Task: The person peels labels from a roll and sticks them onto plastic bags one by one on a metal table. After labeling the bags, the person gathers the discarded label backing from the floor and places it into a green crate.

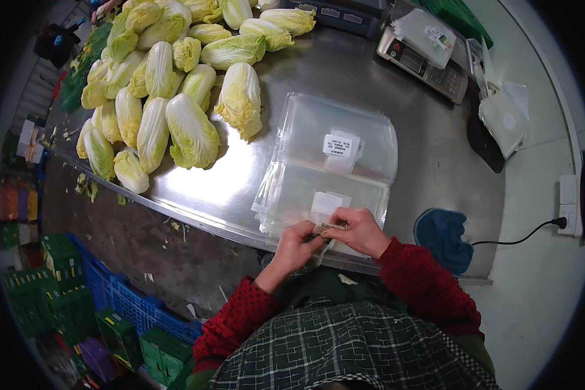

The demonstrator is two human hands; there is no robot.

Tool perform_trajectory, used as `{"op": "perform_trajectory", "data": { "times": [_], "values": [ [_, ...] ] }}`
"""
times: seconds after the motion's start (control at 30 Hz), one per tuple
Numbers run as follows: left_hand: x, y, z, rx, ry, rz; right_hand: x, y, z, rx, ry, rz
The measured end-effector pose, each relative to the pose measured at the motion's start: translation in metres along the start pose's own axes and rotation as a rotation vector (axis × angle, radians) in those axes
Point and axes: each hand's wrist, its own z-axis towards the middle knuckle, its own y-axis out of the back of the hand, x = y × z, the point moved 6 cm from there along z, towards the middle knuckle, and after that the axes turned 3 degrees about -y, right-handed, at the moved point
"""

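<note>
Between the fingertips of both hands is a small printed label [328,226], partly covered by the fingers. My left hand [297,246] pinches its left side, and my right hand [361,232] pinches the right. Just beyond the hands lie stacked clear plastic bags [370,140] on the steel table [442,156]. A white label with dark print [338,145] sits on the upper part of the stack, and a paler white label [330,203] is on the lower part, close to my right hand.
Many napa cabbages [153,71] are heaped at the table's left. A scale [422,62] with bags on it stands at the back right. A blue cloth [443,240] lies near the right corner, by a plugged-in cable [523,235]. Blue crates [133,302] and green crates [166,354] are on the floor.
</note>
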Motion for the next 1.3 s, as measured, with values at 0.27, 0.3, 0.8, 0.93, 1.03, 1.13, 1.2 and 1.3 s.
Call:
{"op": "perform_trajectory", "data": {
  "times": [0.27,0.3,0.8,0.93,1.03,1.13,1.2,1.3],
  "values": [
    [0.033,0.0,-0.058,-0.132,0.172,-0.031,0.021,0.042,0.03,-0.028,-0.023,0.095],
    [0.014,0.004,-0.045,-0.14,0.068,0.007,0.023,0.022,0.027,0.121,0.035,0.072],
    [0.023,0.013,-0.055,-0.177,0.189,0.07,0.02,0.049,0.037,-0.239,0.025,0.125],
    [0.024,-0.006,-0.061,-0.028,0.225,-0.056,-0.016,0.028,0.058,-0.19,0.065,-0.361],
    [0.005,-0.001,-0.054,0.029,0.041,0.073,-0.017,0.016,0.048,-0.323,0.109,-0.509],
    [0.003,0.005,-0.046,0.116,0.028,0.016,-0.013,0.02,0.045,-0.298,0.106,-0.651],
    [-0.006,-0.005,-0.047,0.338,0.139,0.054,-0.017,-0.011,0.022,-0.066,0.368,-0.578],
    [-0.018,-0.021,-0.038,0.449,-0.042,0.15,-0.037,-0.009,0.032,-0.038,0.247,-0.417]
  ]
}}
